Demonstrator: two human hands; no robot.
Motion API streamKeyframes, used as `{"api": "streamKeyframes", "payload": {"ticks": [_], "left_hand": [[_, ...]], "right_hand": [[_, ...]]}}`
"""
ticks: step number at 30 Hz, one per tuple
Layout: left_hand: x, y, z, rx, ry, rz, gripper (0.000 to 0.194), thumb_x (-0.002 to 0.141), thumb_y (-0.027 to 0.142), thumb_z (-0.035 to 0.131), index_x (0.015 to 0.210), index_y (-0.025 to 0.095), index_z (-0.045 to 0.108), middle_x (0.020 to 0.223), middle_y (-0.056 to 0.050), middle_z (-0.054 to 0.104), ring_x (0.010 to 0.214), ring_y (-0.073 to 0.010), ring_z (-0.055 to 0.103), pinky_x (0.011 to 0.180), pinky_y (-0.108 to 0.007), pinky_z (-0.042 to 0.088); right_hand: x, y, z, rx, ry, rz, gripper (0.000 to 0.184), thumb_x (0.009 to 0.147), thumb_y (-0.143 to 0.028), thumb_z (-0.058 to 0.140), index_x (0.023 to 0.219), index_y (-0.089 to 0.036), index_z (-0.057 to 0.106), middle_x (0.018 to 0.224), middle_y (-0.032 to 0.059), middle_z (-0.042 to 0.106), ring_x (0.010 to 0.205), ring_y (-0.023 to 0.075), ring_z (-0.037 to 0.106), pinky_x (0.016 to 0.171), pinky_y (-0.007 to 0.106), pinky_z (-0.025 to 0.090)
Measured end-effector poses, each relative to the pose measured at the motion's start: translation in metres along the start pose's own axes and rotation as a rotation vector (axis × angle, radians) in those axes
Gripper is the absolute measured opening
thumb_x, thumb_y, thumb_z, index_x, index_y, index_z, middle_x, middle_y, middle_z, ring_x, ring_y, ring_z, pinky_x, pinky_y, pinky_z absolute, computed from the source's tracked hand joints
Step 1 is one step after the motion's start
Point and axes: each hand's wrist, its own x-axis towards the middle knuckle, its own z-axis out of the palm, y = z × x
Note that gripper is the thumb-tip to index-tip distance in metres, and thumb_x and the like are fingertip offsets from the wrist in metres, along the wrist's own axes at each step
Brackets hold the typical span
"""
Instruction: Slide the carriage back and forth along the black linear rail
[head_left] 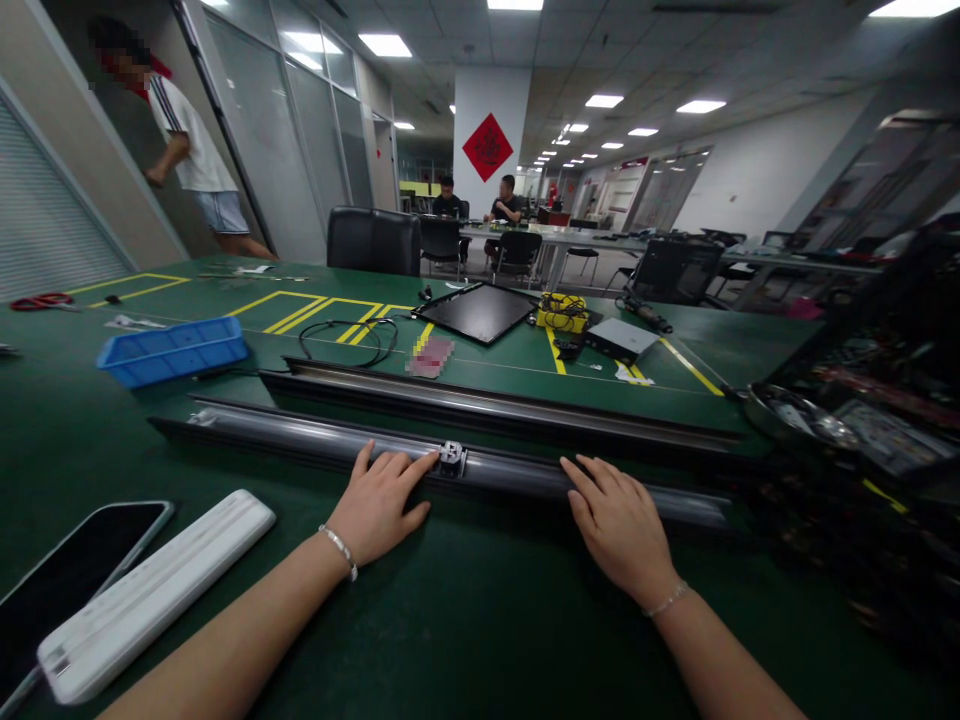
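The long dark linear rail (510, 473) runs crosswise at the fingertips, fingers spread and ungripping, the left hand (377, 505) just touching its small metal carriage (452, 458), the right hand (619, 530) farther off.

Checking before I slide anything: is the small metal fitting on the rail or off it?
On it: the fitting sits on the nearer rail, right at the left hand's fingertips.

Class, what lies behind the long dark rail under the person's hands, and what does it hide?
Behind the long dark rail lie a parallel rail and a coiled black cable. The green mat beneath the first rail is covered.
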Motion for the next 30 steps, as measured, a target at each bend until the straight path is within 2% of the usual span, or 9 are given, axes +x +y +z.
{"api": "streamKeyframes", "payload": {"ticks": [30], "left_hand": [[0.0027,0.0008,-0.0018,0.024,-0.048,-0.011,0.055,0.080,0.037,0.050,0.133,0.030,0.039,0.099,-0.004,0.058,0.097,-0.0230,0.053,0.105,-0.055,0.014]], "right_hand": [[0.0000,-0.0026,-0.0034,-0.004,-0.014,0.006,0.044,0.091,-0.034,0.029,0.129,-0.026,0.050,0.129,0.0055,0.054,0.119,0.0226,0.046,0.096,0.041,0.035]]}}
